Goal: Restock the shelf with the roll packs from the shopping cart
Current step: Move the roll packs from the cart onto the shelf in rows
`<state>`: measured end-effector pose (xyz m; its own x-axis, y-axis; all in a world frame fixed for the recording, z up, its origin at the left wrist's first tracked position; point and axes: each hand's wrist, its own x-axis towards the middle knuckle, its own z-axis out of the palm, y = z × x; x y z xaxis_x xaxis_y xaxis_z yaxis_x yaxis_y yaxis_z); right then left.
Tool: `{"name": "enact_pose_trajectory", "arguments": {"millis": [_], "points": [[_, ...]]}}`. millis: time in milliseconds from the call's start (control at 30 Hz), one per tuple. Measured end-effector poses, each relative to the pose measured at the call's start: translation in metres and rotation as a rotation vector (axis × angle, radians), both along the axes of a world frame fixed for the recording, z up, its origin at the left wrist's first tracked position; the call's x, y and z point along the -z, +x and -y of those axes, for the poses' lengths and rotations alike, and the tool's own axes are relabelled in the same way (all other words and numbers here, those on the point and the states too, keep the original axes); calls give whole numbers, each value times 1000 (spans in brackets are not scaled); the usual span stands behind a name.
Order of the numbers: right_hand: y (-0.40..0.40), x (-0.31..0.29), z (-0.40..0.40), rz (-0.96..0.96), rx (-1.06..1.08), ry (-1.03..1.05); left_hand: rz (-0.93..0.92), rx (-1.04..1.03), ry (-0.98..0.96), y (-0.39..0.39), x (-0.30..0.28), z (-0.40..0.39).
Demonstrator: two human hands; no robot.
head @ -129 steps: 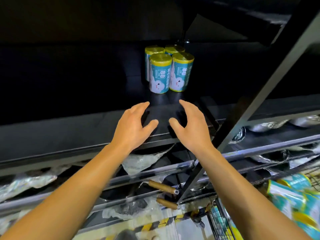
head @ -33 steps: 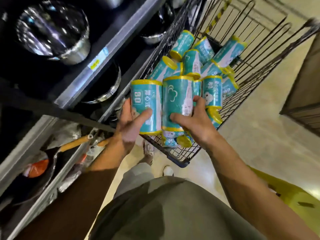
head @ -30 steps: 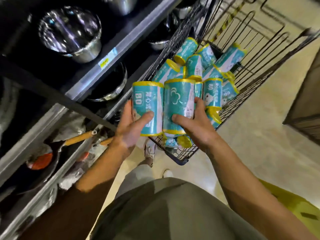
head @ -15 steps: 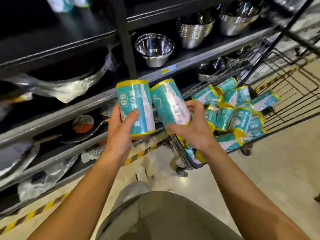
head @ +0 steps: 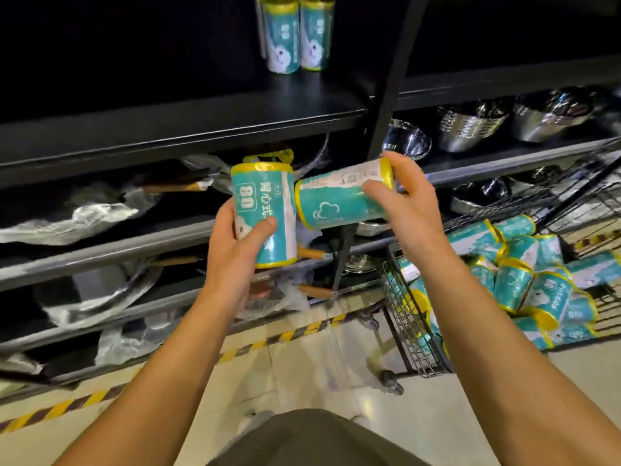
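My left hand (head: pixel 235 260) grips a teal roll pack with yellow ends (head: pixel 265 210), held upright in front of the shelving. My right hand (head: pixel 413 210) holds a second teal roll pack (head: pixel 339 200) tipped on its side, its end touching the first. Several more roll packs (head: pixel 524 280) lie piled in the wire shopping cart (head: pixel 406 317) at the right. Roll packs (head: pixel 295 35) stand upright on the dark upper shelf (head: pixel 188 119), above and beyond both hands.
Steel bowls (head: pixel 470 126) fill the shelf to the right of a black upright post (head: pixel 389 79). Wrapped pans with wooden handles (head: pixel 312 253) lie on the lower shelves. A yellow-and-black striped line (head: pixel 84 401) runs along the floor below.
Both hands have lifted the two roll packs from the cart up and leftwards before the shelves. The right pack has tipped from upright to sideways. The view has swung up to the shelf.
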<state>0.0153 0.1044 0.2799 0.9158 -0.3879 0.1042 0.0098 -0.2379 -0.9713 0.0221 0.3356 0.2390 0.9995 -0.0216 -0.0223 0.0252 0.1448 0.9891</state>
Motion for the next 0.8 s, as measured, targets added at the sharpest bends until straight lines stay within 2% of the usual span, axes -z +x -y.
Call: {"name": "enact_pose_trajectory", "arguments": {"millis": [167, 400, 633, 800], "points": [[39, -32, -46, 28, 36, 13, 80, 11, 48, 30, -20, -44], [83, -64, -92, 144, 127, -133, 154, 27, 64, 76, -54, -79], [146, -81, -97, 202, 131, -261, 187, 26, 49, 134, -71, -85], [203, -82, -92, 227, 100, -460, 201, -3, 90, 181, -74, -72]]}}
